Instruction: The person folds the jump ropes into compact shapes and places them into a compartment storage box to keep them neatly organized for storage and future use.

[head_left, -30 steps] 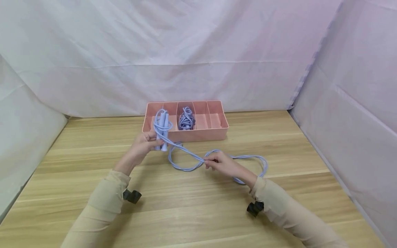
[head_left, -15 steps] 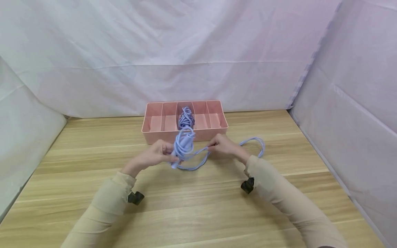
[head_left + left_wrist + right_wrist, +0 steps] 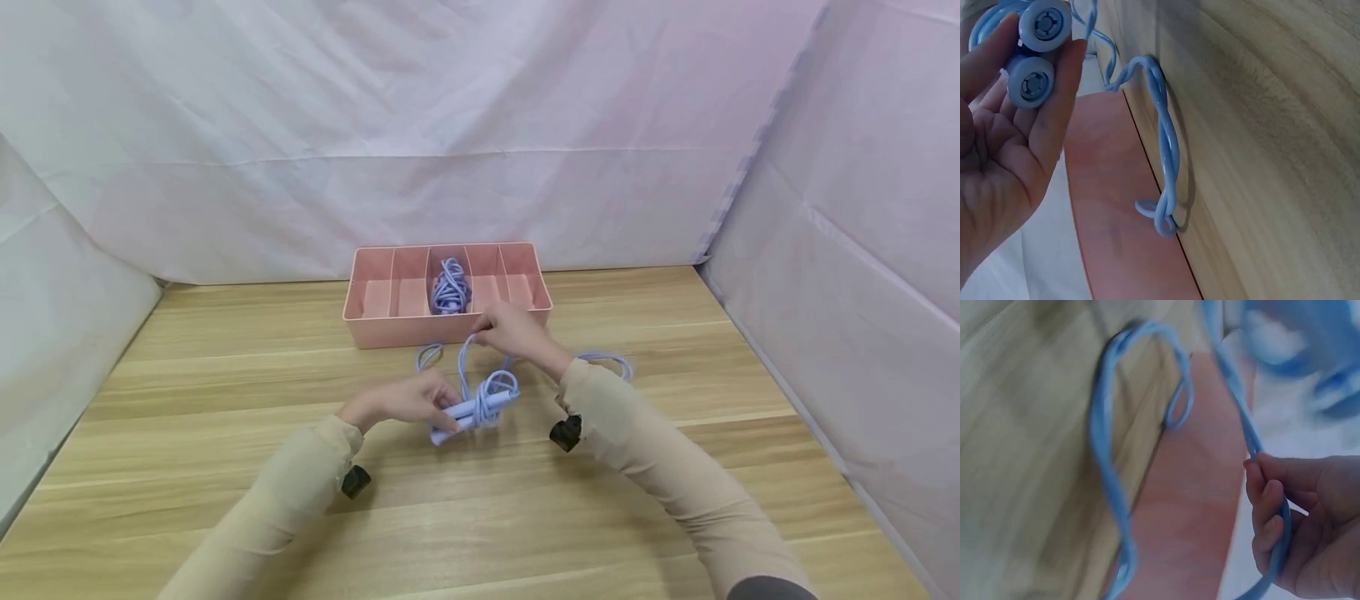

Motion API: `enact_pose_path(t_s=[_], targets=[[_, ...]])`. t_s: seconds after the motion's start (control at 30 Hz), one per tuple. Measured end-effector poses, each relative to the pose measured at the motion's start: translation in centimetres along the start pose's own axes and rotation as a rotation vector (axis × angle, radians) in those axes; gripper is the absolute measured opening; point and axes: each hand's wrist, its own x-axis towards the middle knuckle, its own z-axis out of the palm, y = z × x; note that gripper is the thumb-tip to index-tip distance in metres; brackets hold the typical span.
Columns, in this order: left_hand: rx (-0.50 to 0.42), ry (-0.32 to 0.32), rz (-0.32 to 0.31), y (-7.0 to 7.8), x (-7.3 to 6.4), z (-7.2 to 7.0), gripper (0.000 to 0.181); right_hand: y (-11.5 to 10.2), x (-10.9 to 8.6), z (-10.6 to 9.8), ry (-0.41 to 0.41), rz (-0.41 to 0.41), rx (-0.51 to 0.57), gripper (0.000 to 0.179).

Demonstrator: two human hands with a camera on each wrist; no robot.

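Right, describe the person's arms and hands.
The left sleeve and right sleeve are long, plain beige and wrinkled. A small black device sits by the left wrist, another by the right. The left hand and right hand wear no gloves. A dark grey patch overlaps the right sleeve; I can't tell what it is.

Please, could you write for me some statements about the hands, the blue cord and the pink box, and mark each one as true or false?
1. The left hand grips two blue handles. True.
2. Only one hand is holding something. False: the right hand pinches the blue cord.
3. The pink box is divided into five compartments. True.
4. What is stored in the box lies in its leftmost compartment. False: the bundled cord sits in the middle one.
5. Both sleeves are black. False: they are beige.
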Motion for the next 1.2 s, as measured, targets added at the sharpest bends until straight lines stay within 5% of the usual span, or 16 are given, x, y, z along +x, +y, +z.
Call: enact_pose_path(t_s=[0.37, 0.87, 1.2], targets=[[-0.001, 0.134, -0.124, -1.2, -0.2, -0.8, 0.015, -3.6, -1.3, 0.0, 0.173, -0.039, -0.096, 0.015], [0.049, 0.325, -0.168, -1.7, -1.1, -2.7, 0.013, -4.1, -2.9, 0.4, 0.265, -0.19, 0.002, 0.014], [0.089, 0.399, -0.166, -1.6, -1.3, -3.2, 0.011, -4.0, -3.7, 1.4, 0.303, -0.191, 0.129, 0.017]])
